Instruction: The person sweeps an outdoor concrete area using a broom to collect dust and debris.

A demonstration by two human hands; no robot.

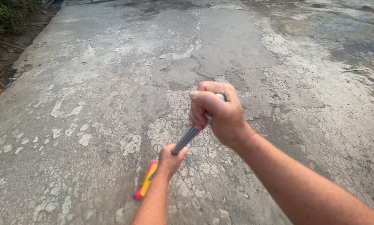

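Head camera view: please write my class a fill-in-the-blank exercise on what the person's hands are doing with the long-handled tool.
1. Both hands grip a grey ribbed ____ that slants down toward the ground.
2. The right hand holds the handle at its ____ end, above the left hand.
3. The tool's head, beside the left wrist, is red and ____.
4. The concrete ground is grey and ____, with pale flaking patches.

Missing words: handle; upper; yellow; cracked
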